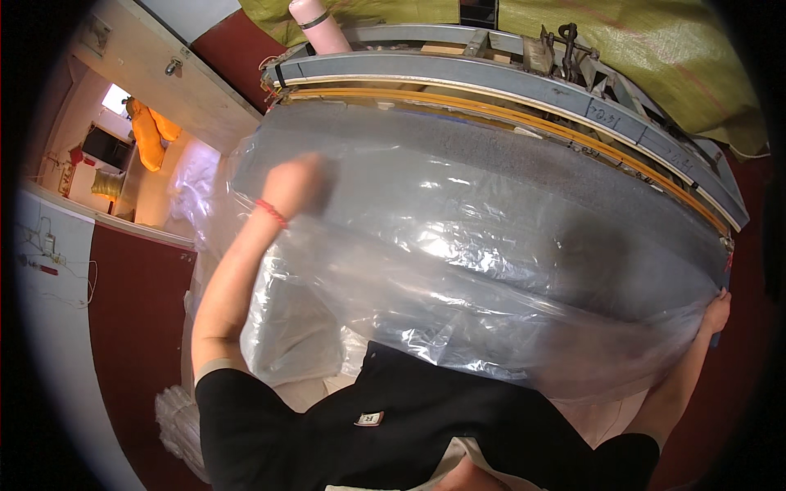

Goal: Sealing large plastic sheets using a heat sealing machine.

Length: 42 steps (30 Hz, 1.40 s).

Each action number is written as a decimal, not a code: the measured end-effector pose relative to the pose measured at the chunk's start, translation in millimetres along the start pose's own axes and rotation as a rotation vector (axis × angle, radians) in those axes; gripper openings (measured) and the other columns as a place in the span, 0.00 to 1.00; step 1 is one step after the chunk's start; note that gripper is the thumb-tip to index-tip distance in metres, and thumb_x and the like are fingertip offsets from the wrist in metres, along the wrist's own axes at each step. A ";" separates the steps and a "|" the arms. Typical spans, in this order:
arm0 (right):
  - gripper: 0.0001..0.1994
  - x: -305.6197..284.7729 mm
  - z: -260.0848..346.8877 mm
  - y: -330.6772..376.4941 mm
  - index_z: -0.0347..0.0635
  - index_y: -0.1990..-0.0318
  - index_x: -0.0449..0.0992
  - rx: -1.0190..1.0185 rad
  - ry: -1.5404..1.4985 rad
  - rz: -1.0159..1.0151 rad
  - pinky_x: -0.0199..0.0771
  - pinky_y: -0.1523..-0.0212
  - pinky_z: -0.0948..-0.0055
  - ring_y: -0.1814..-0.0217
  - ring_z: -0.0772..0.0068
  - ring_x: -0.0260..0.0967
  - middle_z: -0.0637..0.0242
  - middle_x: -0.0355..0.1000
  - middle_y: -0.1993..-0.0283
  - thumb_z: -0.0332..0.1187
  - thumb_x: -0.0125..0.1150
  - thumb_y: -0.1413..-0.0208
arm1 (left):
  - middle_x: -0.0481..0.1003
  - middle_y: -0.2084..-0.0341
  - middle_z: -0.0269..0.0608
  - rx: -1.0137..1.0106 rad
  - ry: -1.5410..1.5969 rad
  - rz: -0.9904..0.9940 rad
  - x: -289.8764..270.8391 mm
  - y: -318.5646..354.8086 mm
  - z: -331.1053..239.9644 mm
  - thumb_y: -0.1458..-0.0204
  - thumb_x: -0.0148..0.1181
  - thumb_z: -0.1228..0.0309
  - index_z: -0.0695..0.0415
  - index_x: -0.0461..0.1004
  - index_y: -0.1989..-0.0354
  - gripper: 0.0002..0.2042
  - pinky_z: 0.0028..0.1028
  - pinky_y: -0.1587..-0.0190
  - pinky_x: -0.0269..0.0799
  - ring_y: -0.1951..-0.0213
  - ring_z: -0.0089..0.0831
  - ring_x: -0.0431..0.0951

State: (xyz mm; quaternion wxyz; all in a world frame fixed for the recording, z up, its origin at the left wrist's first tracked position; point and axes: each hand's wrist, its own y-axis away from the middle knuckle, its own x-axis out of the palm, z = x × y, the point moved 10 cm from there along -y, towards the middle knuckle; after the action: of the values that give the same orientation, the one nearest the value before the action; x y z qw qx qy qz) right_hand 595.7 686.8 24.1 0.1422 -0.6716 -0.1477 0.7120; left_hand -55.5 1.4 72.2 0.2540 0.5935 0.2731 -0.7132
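A large clear plastic sheet lies crumpled over a wide grey fabric-covered surface. My left hand is a closed fist pressing on the sheet near its upper left part; a red band circles that wrist. My right hand grips the sheet's edge at the far right end of the grey surface. My black shirt fills the lower middle of the view.
Behind the grey surface runs a long grey metal frame with a yellow strip and a metal clamp. A pink roll stands at the top. Green-yellow cloth lies beyond. A doorway opens at left. White bagged material sits low left.
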 end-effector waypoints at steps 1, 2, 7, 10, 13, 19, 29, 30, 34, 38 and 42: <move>0.19 2.0 -1.6 -0.1 0.47 0.59 0.67 0.005 -0.004 0.012 0.63 0.64 0.54 0.59 0.47 0.64 0.54 0.69 0.61 0.49 0.34 0.44 | 0.68 0.71 0.42 0.080 0.076 -0.201 -24.2 -2.9 -25.1 0.59 0.55 0.71 0.56 0.66 0.64 0.12 0.35 0.71 0.68 0.69 0.41 0.71; 0.20 3.1 0.4 -1.5 0.46 0.59 0.67 0.003 -0.012 0.022 0.63 0.64 0.55 0.58 0.47 0.64 0.54 0.68 0.60 0.49 0.34 0.44 | 0.68 0.71 0.39 0.102 0.094 -0.329 -36.4 -6.6 -39.1 0.62 0.58 0.70 0.55 0.66 0.64 0.14 0.34 0.68 0.67 0.65 0.38 0.68; 0.20 0.4 0.6 1.7 0.47 0.57 0.68 0.042 -0.079 0.058 0.63 0.62 0.56 0.57 0.49 0.64 0.55 0.68 0.59 0.50 0.35 0.45 | 0.70 0.74 0.40 -0.005 0.212 -0.309 3.6 -31.9 -23.6 0.62 0.58 0.67 0.57 0.69 0.75 0.08 0.34 0.67 0.64 0.66 0.38 0.69; 0.21 14.6 -25.5 -12.2 0.49 0.55 0.67 0.067 -0.167 0.051 0.62 0.60 0.58 0.55 0.50 0.63 0.56 0.67 0.57 0.51 0.36 0.46 | 0.70 0.74 0.43 -0.057 0.423 -0.315 25.0 -30.8 -11.8 0.61 0.56 0.68 0.57 0.70 0.79 0.07 0.34 0.66 0.64 0.67 0.40 0.69; 0.21 20.9 -36.9 -13.9 0.51 0.53 0.67 0.101 -0.217 0.017 0.62 0.58 0.60 0.54 0.50 0.63 0.57 0.67 0.55 0.52 0.36 0.46 | 0.70 0.75 0.45 -0.069 0.602 -0.312 25.6 -28.5 -7.0 0.61 0.56 0.68 0.58 0.70 0.78 0.07 0.34 0.64 0.64 0.67 0.41 0.69; 0.23 35.8 -55.1 -30.6 0.42 0.55 0.68 0.029 -0.372 -0.025 0.62 0.57 0.64 0.54 0.52 0.63 0.54 0.67 0.56 0.51 0.38 0.46 | 0.70 0.76 0.44 0.131 0.560 -0.368 19.9 -19.0 -24.2 0.60 0.56 0.70 0.59 0.70 0.77 0.06 0.32 0.65 0.64 0.68 0.39 0.69; 0.22 9.8 -124.2 -7.2 0.34 0.56 0.68 0.249 -1.392 0.095 0.61 0.54 0.73 0.58 0.72 0.62 0.65 0.67 0.59 0.46 0.47 0.46 | 0.70 0.82 0.40 -0.138 0.469 -0.403 11.6 -36.5 -37.8 0.62 0.60 0.67 0.58 0.71 0.77 0.08 0.29 0.71 0.65 0.73 0.35 0.70; 0.21 1.9 -133.4 -0.5 0.34 0.53 0.66 0.255 -1.410 0.093 0.59 0.52 0.73 0.55 0.71 0.62 0.64 0.67 0.57 0.44 0.49 0.47 | 0.71 0.77 0.41 -0.163 0.554 -0.393 11.0 -34.7 -38.5 0.61 0.59 0.66 0.57 0.71 0.77 0.08 0.32 0.68 0.65 0.69 0.37 0.70; 0.20 -17.3 -156.4 17.5 0.37 0.53 0.67 0.287 -1.433 0.031 0.58 0.51 0.71 0.54 0.71 0.62 0.66 0.67 0.57 0.42 0.52 0.48 | 0.71 0.72 0.41 -0.068 0.596 -0.435 12.0 -33.0 -44.0 0.61 0.57 0.69 0.58 0.72 0.75 0.07 0.35 0.64 0.65 0.64 0.39 0.69; 0.21 -12.9 -155.6 16.4 0.36 0.55 0.68 0.379 -1.295 0.036 0.62 0.55 0.73 0.56 0.73 0.63 0.66 0.68 0.58 0.43 0.56 0.51 | 0.71 0.74 0.42 0.054 0.503 -0.386 12.0 -42.0 -59.5 0.61 0.56 0.71 0.58 0.71 0.75 0.05 0.36 0.65 0.65 0.66 0.41 0.69; 0.15 -36.2 -79.1 4.0 0.35 0.59 0.72 0.388 -1.225 -0.023 0.67 0.62 0.76 0.65 0.74 0.67 0.64 0.71 0.65 0.37 0.53 0.50 | 0.69 0.77 0.41 -0.184 0.835 -0.599 1.2 -46.3 -25.8 0.50 0.47 0.69 0.59 0.68 0.71 0.07 0.29 0.67 0.65 0.72 0.33 0.69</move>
State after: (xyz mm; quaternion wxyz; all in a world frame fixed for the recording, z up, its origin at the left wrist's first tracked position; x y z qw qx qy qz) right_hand 676.8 670.2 51.3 0.1586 -0.1036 -0.0778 0.9788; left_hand -69.3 52.6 71.3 -0.0409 0.6984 0.5704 -0.4304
